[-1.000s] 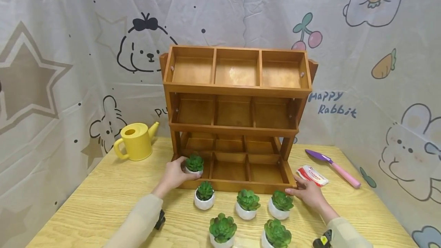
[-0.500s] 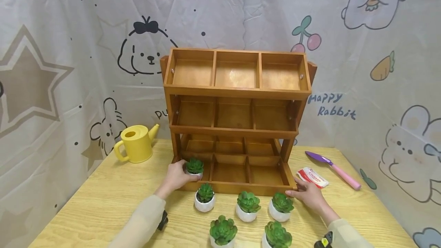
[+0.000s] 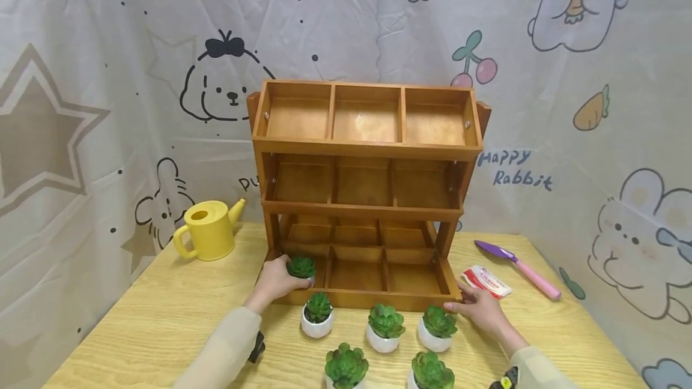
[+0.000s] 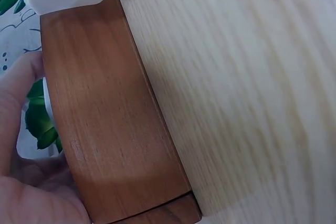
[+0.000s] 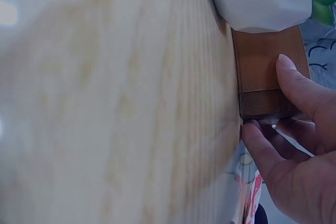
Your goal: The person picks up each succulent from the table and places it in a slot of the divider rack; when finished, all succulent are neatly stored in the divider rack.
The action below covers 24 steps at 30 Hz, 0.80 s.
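Note:
A small potted succulent (image 3: 301,268) sits in the lower left front compartment of a wooden tiered shelf (image 3: 357,300), its white pot mostly hidden. My left hand (image 3: 277,281) holds that pot, fingers behind it and thumb in front. In the left wrist view the thumb (image 4: 31,72) and green leaves (image 4: 39,119) show beyond the shelf's front board (image 4: 110,108). My right hand (image 3: 481,310) grips the shelf's lower right front corner. In the right wrist view its thumb (image 5: 296,80) lies on the front board, with the other fingers round the end.
Several more potted succulents stand before the shelf, including one (image 3: 317,316) near my left hand and one (image 3: 437,329) near my right. A yellow watering can (image 3: 211,232) stands at left. A red-and-white packet (image 3: 486,281) and a purple trowel with pink handle (image 3: 519,266) lie at right.
The succulent in my left hand has sunk slightly lower into the compartment. My right hand stays on the shelf corner. The head view has shifted a little.

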{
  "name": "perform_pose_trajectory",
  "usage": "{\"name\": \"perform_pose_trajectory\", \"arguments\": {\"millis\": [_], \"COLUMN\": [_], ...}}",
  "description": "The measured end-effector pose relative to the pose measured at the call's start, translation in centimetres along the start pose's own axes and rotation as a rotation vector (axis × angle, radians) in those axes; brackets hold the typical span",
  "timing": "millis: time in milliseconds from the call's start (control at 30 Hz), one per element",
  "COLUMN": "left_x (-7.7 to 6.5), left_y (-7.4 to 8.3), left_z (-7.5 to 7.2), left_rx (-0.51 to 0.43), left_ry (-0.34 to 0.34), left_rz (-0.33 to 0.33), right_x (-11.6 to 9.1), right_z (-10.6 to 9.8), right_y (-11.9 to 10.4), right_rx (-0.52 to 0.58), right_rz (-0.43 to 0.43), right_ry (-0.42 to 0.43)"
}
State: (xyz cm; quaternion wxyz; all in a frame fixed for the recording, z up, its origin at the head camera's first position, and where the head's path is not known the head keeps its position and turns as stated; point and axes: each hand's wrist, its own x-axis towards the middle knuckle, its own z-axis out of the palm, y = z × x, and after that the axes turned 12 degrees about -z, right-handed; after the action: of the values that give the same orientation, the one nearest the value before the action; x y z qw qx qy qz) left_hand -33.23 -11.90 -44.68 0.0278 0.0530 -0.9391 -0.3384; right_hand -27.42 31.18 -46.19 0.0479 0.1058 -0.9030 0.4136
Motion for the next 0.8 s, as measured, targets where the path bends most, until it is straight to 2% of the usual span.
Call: {"name": "perform_pose_trajectory", "arguments": {"millis": [433,800], "left_x": [-0.34,-0.24], "left_y": [-0.12,-0.11], "left_z": [-0.10,-0.05], "left_rx": [0.012,0.016], "left_ry": [-0.021,-0.026], "left_rz": [0.016,0.024], "right_x": [0.09,0.14], "right_z": [0.12,0.20], "right_y": [0.30,0.40], "right_rx": [-0.019,-0.016], "right_rz": [-0.022,-0.006], "right_ry": [-0.007,-0.001]}}
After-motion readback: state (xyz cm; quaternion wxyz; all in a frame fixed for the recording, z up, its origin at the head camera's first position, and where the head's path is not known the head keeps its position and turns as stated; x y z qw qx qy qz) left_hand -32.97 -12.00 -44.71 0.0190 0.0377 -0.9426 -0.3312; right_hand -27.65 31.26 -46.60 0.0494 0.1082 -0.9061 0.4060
